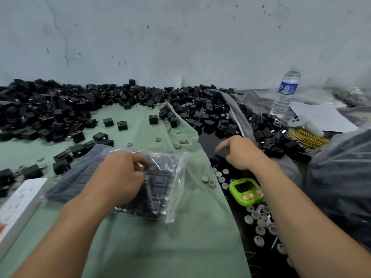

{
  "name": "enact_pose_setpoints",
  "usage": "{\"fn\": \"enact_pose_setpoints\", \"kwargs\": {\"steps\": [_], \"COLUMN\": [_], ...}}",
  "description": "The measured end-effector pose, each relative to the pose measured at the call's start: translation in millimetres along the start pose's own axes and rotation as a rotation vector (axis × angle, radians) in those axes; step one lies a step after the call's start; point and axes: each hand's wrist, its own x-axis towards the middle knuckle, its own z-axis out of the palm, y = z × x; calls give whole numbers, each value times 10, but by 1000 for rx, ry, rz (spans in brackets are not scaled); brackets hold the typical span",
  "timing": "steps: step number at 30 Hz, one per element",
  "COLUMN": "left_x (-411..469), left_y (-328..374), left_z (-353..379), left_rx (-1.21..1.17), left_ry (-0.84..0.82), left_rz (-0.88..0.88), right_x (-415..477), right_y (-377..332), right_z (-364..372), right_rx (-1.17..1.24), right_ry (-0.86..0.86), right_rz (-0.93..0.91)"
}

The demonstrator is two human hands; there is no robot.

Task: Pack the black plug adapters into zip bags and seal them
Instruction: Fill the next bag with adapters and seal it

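Left hand [120, 177] pinched limp, slippery-looking clear plastic zip bag [174, 177]; best held at its mouth. Right hand [239, 153]: grip unclear.

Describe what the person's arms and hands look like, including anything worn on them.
Both arms are bare as far as the picture shows: no sleeve covers the left forearm or the right forearm. The left hand and the right hand are ungloved, and no ring, watch, bracelet or bandage is visible on either.
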Motion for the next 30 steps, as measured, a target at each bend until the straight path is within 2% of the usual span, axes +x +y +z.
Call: {"fn": "enact_pose_setpoints", "kwargs": {"steps": [3, 5, 8, 10, 12, 14, 16, 19, 21, 25, 30], "left_x": [-32, -56, -89, -95, -133, -200, -275, -302, -283, -256, -255], "left_y": [83, 137, 217, 268, 336, 419, 523, 614, 626, 580, 536], "left_z": [57, 98, 135, 147, 164, 207, 295, 386, 367, 301, 247], "left_rx": [-48, -51, -24, -31, -6, 124, 292, 427, 419, 242, 41], "left_ry": [5, 1, -26, -30, 16, 107, 150, 131, 120, 137, 128], "left_rz": [34, 55, 81, 80, 95, 116, 124, 122, 104, 9, -28], "right_x": [-35, -76, -134, -141, -158, -235, -312, -474, -609, -799, -795], "right_y": [22, 97, 166, 146, 47, -133, -268, -358, -412, -644, -920], "right_z": [-21, -15, -37, -62, -74, -78, -54, 62, 172, 385, 618], "right_rx": [-42, -140, -78, 87, 384, 843, 1096, 1138, 1132, 1037, 1048], "right_ry": [77, 30, -2, 118, 243, 201, 166, 174, 81, -84, -64], "right_rz": [63, 117, 91, 59, 27, -9, -26, 31, 51, -59, -137]}}
